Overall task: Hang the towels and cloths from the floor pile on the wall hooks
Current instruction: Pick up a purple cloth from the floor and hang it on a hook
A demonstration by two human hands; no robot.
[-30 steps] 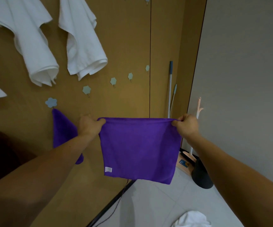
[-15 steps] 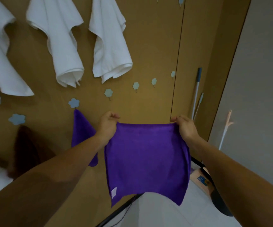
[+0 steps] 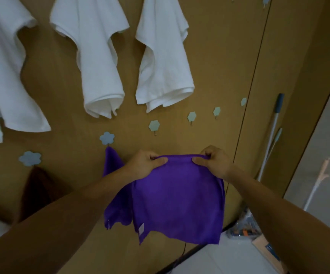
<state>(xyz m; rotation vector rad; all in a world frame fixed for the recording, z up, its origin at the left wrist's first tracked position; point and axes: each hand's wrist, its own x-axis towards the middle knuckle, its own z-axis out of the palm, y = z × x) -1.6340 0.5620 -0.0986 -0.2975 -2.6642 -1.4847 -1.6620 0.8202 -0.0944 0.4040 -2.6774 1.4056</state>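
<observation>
I hold a purple cloth (image 3: 178, 202) by its top edge in front of the wooden wall. My left hand (image 3: 144, 167) pinches the left part of that edge, and my right hand (image 3: 215, 163) pinches the right part, the two hands close together. Just above them a bare hexagonal hook (image 3: 154, 125) sits on the wall, with two more hexagonal hooks (image 3: 192, 116) to its right. A second purple cloth (image 3: 110, 161) hangs from a flower-shaped hook (image 3: 106, 138) to the left. A dark brown cloth (image 3: 39, 190) hangs from another flower hook (image 3: 30, 158).
White towels (image 3: 98, 56) hang in a row higher on the wall. A mop handle (image 3: 273, 131) and a pale broom stick (image 3: 318, 182) lean in the right corner above clutter (image 3: 243, 228) on the tiled floor. A grey wall (image 3: 326, 155) closes the right side.
My hands have slid toward each other along the cloth's top edge, bunching it. The view has tilted up and moved closer to the wall; the floor pile has left the frame.
</observation>
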